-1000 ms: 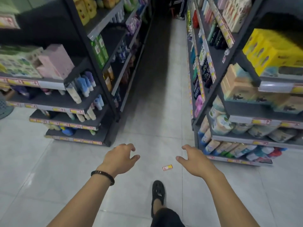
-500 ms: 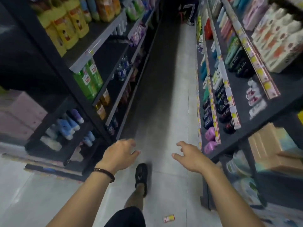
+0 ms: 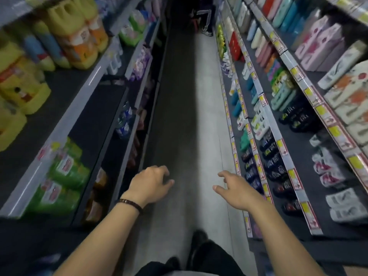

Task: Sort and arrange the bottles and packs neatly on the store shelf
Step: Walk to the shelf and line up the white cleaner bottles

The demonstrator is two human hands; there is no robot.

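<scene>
I stand in a narrow aisle between two dark store shelves. My left hand (image 3: pixel 149 183), with a dark bracelet at the wrist, hangs out in front with loosely curled fingers and holds nothing. My right hand (image 3: pixel 233 189) is also empty, fingers relaxed, close to the lower right shelf edge (image 3: pixel 259 174). Dark bottles (image 3: pixel 276 156) and white packs (image 3: pixel 326 170) line the right shelves. Yellow jugs (image 3: pixel 77 36) and green bottles (image 3: pixel 63 176) stand on the left shelves.
The grey floor (image 3: pixel 189 116) runs straight ahead between the shelves. My dark shoe (image 3: pixel 197 239) is on it below my hands. Pink and patterned boxes (image 3: pixel 318 42) fill the upper right shelf. A dim object (image 3: pixel 203 16) stands at the aisle's far end.
I have walked from the aisle's mouth into the aisle, so the shelves now close in on both sides. Both hands stay empty in front of me. The tag on the floor is out of view.
</scene>
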